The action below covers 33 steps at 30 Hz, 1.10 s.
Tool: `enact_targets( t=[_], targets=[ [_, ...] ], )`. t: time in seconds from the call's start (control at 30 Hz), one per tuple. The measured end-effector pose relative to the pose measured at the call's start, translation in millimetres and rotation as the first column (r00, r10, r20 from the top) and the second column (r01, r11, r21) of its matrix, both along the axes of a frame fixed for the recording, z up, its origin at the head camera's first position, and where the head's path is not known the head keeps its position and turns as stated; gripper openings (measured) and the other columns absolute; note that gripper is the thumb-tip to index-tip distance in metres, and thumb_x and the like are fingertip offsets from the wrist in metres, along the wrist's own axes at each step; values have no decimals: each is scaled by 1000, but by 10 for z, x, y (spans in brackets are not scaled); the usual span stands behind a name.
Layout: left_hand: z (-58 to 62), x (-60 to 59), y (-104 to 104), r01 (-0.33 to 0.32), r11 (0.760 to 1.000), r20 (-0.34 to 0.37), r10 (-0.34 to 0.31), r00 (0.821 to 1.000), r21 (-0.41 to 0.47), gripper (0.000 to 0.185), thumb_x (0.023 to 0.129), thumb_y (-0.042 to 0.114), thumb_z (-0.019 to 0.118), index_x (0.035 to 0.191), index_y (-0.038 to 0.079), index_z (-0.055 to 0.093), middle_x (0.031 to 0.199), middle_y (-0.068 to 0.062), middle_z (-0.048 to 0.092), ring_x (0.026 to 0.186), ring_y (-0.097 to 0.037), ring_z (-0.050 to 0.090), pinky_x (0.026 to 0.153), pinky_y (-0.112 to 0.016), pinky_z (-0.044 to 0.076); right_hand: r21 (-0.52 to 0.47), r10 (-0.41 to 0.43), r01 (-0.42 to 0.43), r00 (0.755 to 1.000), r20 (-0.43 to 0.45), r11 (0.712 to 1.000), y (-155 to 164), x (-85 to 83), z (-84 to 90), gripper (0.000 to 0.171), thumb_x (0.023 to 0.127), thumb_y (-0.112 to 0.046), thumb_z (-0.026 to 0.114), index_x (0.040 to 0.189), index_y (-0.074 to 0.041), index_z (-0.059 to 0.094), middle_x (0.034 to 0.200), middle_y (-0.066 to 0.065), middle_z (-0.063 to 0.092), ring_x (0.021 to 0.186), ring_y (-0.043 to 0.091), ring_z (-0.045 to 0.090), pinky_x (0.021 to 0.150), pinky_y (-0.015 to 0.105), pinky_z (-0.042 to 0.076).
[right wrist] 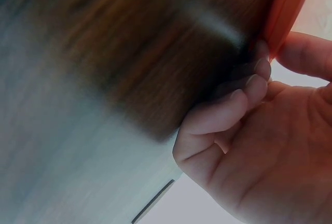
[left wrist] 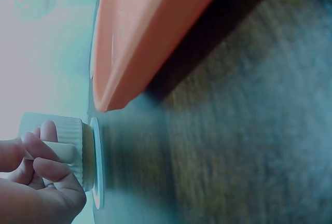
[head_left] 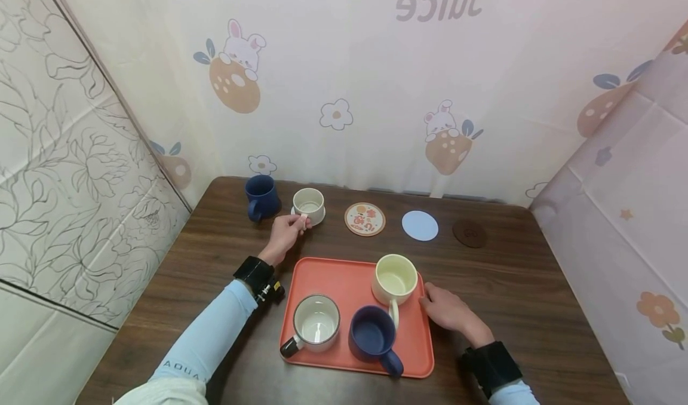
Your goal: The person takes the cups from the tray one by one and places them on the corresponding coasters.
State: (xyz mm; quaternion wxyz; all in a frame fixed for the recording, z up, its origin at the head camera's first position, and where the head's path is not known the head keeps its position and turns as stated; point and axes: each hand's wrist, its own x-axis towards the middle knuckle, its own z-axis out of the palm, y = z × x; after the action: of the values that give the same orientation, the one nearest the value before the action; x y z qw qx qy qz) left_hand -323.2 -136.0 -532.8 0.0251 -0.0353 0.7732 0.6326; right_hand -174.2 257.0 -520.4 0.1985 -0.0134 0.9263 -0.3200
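My left hand (head_left: 301,220) pinches the handle of a small white cup (head_left: 309,203) that stands on a white coaster at the back left of the table. In the left wrist view the fingers (left wrist: 52,169) wrap the handle of the ribbed cup (left wrist: 70,133). My right hand (head_left: 432,301) is at the right rim of the orange tray (head_left: 344,276). In the right wrist view its curled fingers (right wrist: 244,92) sit under the tray's rim (right wrist: 290,6), with the thumb on the other side. The tray carries a cream mug (head_left: 395,278), a white mug with a black handle (head_left: 316,322) and a blue mug (head_left: 372,336).
A navy mug (head_left: 261,197) stands just left of the white cup. Along the back lie an orange patterned coaster (head_left: 365,218), a pale blue coaster (head_left: 420,225) and a brown coaster (head_left: 470,233). Printed cloth walls close in the dark wooden table (head_left: 516,297) on three sides.
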Motion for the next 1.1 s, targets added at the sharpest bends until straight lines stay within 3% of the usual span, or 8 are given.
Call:
enact_targets(
  t=[0.4,0.87,1.0,1.1],
  targets=[
    [11,-61,-10,-30,999,23,30,999,25,27,110,17,58,114,-2,76,108,-12,73,94,-21,57,80,-30,42,-4,-1,1,1000,-6,1000,-7,5,4,22,108,-24,57,119,-6,62,85,4,60,76,21,59,70,38,52],
    [51,-107,-26,-2,1000,38,1,999,26,28,110,19,59,106,-3,76,107,-12,74,100,-23,57,89,-34,41,-1,2,-2,1000,-4,1000,-7,8,7,20,108,-23,56,116,-6,61,84,5,59,75,21,59,70,37,51],
    [75,-128,-72,18,1000,45,-17,999,-22,28,108,22,63,111,-2,78,105,-11,75,94,-24,59,80,-30,45,3,-1,0,1000,2,1000,-2,-4,-2,20,108,-24,56,116,-6,61,85,5,59,76,21,59,70,37,51],
    [114,-82,-131,-1,994,22,4,1000,-106,31,106,26,66,115,-1,78,101,-13,73,90,-26,59,73,-30,45,6,0,0,1000,6,1000,-8,6,1,21,108,-24,56,117,-6,62,85,5,60,77,21,59,70,38,51]
  ],
)
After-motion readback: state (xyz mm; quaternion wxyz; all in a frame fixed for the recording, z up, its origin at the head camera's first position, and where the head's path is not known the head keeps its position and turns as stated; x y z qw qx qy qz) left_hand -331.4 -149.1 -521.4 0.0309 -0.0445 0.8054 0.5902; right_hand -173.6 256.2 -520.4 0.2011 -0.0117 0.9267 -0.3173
